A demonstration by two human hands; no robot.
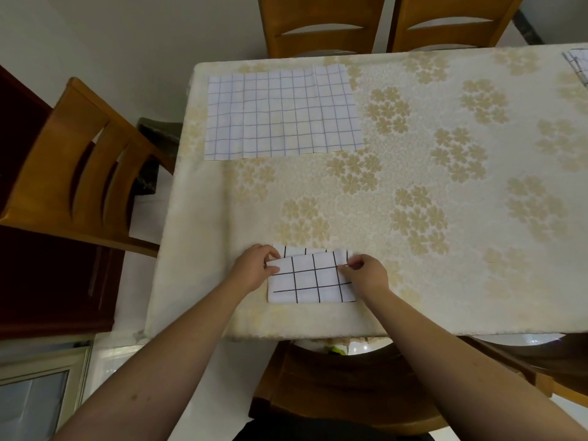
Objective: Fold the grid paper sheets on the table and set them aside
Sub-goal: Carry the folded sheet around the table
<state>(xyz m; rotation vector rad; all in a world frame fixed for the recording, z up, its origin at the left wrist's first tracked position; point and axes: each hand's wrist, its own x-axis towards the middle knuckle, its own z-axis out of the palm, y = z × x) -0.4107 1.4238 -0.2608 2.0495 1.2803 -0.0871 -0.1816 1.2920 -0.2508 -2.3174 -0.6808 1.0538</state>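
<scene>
Left hand (254,268) and right hand (366,272) each pinch the folded grid sheet (313,281) — its top flap's corners — on the desk (413,192).

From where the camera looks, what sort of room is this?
Probably a home dining room: a table under a cream flower-patterned tablecloth, wooden slat-backed chairs drawn up around it, and a dark red-brown wooden cabinet at the side.

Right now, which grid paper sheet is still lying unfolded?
The large sheet at the table's far left corner; the small sheet by the near edge is folded, pinched by both hands.
</scene>
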